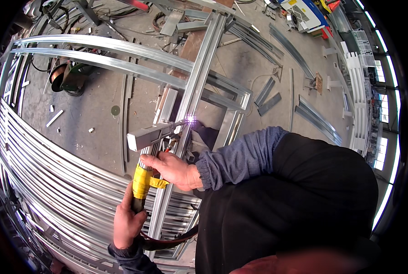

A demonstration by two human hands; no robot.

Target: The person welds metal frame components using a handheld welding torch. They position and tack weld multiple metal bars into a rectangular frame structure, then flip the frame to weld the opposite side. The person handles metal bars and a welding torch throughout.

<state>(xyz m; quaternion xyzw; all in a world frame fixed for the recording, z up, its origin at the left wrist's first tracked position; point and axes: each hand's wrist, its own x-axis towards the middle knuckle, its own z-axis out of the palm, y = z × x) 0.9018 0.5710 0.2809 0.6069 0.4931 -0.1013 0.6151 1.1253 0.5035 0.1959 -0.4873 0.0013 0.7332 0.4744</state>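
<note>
A handheld welding torch (142, 183) with yellow tape round its grip lies across the middle of the view. My left hand (127, 224) is closed round the lower, dark end of the grip. My right hand (171, 171) is wrapped round it higher up, its thumb on top. The torch's grey boxy head (150, 135) points right, its tip at a bright violet-white spark on a silver metal rail (205, 50). Glare hides the exact contact point. A dark cable (174, 241) curves from below my left hand to the right.
Rows of silver tubes (58, 155) form a panel at the left. Two long rails (112, 43) cross the back. A copper-coloured wire spool (58, 76) stands on the floor. Loose metal strips (267, 93) and channel pieces (320, 121) lie at the right, a blue-and-white machine (306, 16) beyond.
</note>
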